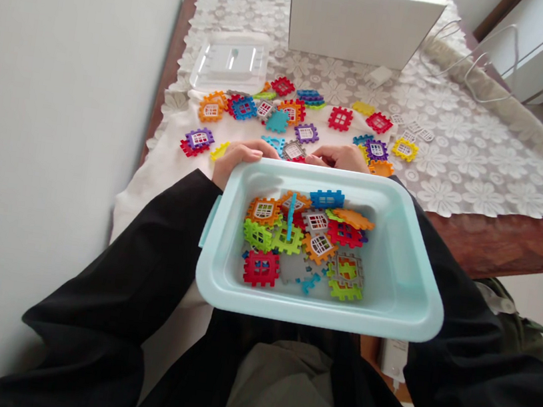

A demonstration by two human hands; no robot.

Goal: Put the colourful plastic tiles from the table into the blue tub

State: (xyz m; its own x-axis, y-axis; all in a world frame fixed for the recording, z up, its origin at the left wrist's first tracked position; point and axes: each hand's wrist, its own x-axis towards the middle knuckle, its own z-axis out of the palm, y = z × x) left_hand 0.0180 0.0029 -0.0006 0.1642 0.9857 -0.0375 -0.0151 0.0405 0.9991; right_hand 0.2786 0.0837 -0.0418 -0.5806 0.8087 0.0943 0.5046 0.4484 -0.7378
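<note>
A pale turquoise plastic bin (403, 276) sits between my forearms, with several colourful interlocking window-shaped building pieces (261, 268) inside. Just beyond its far left corner is my left hand (245, 154), fingers stretched over the table and apart from the thumb; the rim covers part of it. My right hand (341, 157) lies behind the far rim with curled fingers, close to a grey window piece (294, 151). Whatever those fingers hold is hidden. Around both hands are more loose pieces, including a purple one (306, 133) and a teal one (278, 121).
A clear plastic lid (231, 61) lies at the table's back left. Behind the pieces stands a large white box (361, 27), with a white plug adapter (379, 76) before it. A white cable (490, 66) runs at the right, and a wall (64, 100) borders the left.
</note>
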